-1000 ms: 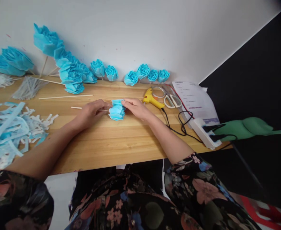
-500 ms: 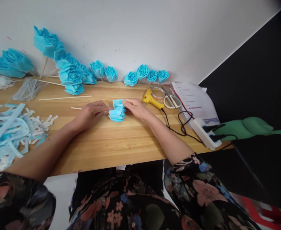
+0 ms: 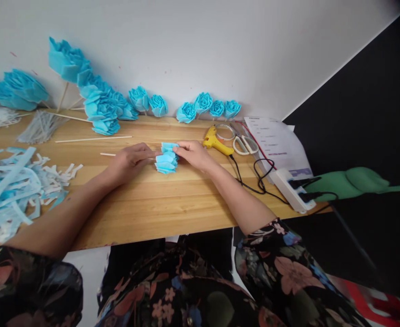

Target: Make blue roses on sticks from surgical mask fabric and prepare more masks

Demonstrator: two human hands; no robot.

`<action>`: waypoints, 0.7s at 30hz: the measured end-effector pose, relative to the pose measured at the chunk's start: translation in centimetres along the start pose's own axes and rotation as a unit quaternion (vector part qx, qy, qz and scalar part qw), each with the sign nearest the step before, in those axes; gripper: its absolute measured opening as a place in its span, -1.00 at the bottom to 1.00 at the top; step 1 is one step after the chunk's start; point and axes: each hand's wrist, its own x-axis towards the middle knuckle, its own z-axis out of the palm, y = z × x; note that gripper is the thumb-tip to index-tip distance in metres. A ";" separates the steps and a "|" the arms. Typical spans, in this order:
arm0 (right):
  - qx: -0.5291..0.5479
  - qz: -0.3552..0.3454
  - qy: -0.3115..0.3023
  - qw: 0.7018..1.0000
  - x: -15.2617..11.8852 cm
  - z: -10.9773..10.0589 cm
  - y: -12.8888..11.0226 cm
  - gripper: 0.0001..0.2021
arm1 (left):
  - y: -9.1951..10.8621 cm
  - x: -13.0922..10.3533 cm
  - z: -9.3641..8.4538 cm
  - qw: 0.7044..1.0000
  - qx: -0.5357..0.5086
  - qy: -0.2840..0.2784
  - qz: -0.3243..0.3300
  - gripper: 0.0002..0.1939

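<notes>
Your L hand (image 3: 128, 164) pinches the stick (image 3: 107, 154) & your R hand (image 3: 193, 154) holds the blue flower (image 3: 166, 162) over the tabletop (image 3: 145, 200), w/ bare wood twd the front edge, glue gun (image 3: 216, 141) near R hand, pose approx. same as prev. frame.

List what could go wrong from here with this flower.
The right hand's fingers press the petals of the flower, so too firm a pinch might crease them.
The left hand holds the stick; turning it while the right hand grips the flower could twist the petals.
The cord of the glue gun lies looped near the right forearm, which might snag it and drag the gun.
</notes>
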 end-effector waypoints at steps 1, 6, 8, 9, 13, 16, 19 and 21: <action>0.004 0.002 0.004 1.000 0.0 0.1 0.1 -0.67 | 0.0 0.0 0.0 1.000 -0.003 -0.001 -0.001 -0.69; 0.045 0.029 0.016 0.998 0.2 0.3 0.2 -0.68 | 0.6 0.1 -0.2 0.999 -0.010 -0.028 -0.021 -0.64; 0.069 0.049 0.022 0.996 0.2 0.4 0.1 -0.70 | 0.9 0.1 -0.3 0.999 -0.004 -0.041 -0.030 -0.61; 0.076 0.057 0.026 0.995 0.2 0.4 0.0 -0.71 | 1.1 0.1 -0.4 0.998 0.000 -0.046 -0.032 -0.59; 0.046 0.036 0.031 0.998 0.1 0.3 -0.3 -0.68 | 1.4 0.0 -0.5 0.998 0.024 -0.058 -0.031 -0.59; 0.017 0.002 0.008 1.000 -0.1 0.3 -0.6 -0.67 | 1.3 0.0 -0.5 0.997 0.029 -0.059 -0.029 -0.58; -0.001 -0.014 -0.013 1.000 -0.3 0.2 -0.7 -0.69 | 1.1 0.0 -0.5 0.998 0.024 -0.058 -0.026 -0.58; -0.011 -0.019 -0.018 1.000 -0.3 0.2 -0.7 -0.69 | 0.9 0.0 -0.4 0.997 0.023 -0.062 -0.030 -0.58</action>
